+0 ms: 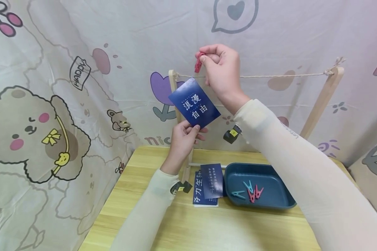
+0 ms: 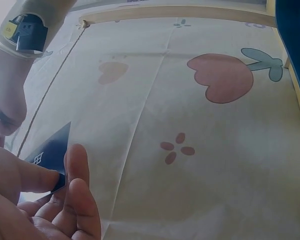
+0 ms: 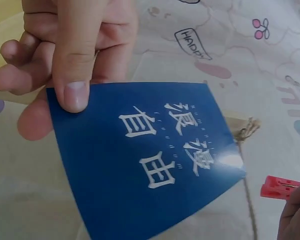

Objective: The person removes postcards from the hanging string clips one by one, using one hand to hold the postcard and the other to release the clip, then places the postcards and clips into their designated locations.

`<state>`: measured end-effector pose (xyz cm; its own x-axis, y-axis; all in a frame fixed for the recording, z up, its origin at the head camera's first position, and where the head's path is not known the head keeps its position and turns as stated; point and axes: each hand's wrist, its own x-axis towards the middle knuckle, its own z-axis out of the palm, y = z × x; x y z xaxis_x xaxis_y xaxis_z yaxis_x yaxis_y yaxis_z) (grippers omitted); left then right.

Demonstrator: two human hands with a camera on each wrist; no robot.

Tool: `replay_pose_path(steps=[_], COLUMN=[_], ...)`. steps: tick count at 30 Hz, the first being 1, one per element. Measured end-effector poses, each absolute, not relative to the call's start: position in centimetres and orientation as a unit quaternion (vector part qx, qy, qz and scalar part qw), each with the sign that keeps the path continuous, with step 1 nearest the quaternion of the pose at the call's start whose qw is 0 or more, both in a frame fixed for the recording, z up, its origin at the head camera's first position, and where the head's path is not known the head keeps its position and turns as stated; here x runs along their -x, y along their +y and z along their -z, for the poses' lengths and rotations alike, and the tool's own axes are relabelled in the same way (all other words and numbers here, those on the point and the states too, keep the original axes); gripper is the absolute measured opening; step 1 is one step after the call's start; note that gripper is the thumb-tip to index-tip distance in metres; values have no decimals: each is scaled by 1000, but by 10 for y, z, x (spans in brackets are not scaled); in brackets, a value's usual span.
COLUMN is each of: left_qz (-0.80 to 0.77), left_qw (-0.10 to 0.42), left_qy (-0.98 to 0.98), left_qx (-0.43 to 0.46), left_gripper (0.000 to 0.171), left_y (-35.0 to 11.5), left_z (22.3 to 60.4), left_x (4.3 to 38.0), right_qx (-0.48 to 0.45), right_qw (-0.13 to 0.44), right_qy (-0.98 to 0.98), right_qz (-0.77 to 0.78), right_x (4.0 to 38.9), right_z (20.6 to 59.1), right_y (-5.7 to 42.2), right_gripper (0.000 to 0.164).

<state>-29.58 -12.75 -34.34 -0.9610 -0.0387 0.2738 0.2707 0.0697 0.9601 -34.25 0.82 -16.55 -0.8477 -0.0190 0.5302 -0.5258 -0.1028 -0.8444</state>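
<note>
A blue card with white characters (image 1: 195, 104) is pinched at its lower corner between the thumb and fingers of my left hand (image 1: 184, 139). It tilts in front of the left post, its top corner close to the string (image 1: 279, 75). Above that corner, my right hand (image 1: 223, 68) grips a red clothespin (image 1: 198, 63) between thumb and fingers, its tip pointing down. In the right wrist view the red clothespin (image 3: 280, 187) appears apart from the card (image 3: 140, 155). The left wrist view shows the thumb pressing on the card (image 2: 52, 150).
A wooden frame (image 1: 322, 103) carries the string between its posts. On the table (image 1: 238, 230) lie several overlapping blue cards (image 1: 212, 181), beside a dark blue tray (image 1: 279, 204) holding red clothespins (image 1: 254, 194) and teal clothespins (image 1: 238, 194). A printed cloth (image 1: 128, 31) hangs behind.
</note>
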Motion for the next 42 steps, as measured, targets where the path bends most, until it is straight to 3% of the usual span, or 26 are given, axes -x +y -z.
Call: replay_pose_path(steps=[10,25,35,42], left_qz=[673,669,661,651], left_qw=[114,123,99,52], left_qy=[-727,-727,-738,-754], left_qx=[75,89,90,72], left_gripper=[20,18,17,19], left_y=[-131,-127,-125,-124], left_z=[346,346,352,368], left_x=[292,276,262,253], right_qx=[-250,-231,-223,-196], right_qw=[226,205,204,181], right_qy=[-607,-656,-678,-697], right_qz=[-719,-689,-670,-665], right_x=[324,296,299,309], right_z=[160,182,218,256], right_y=[18,41,68,92], right_gripper=[12,24,28,35])
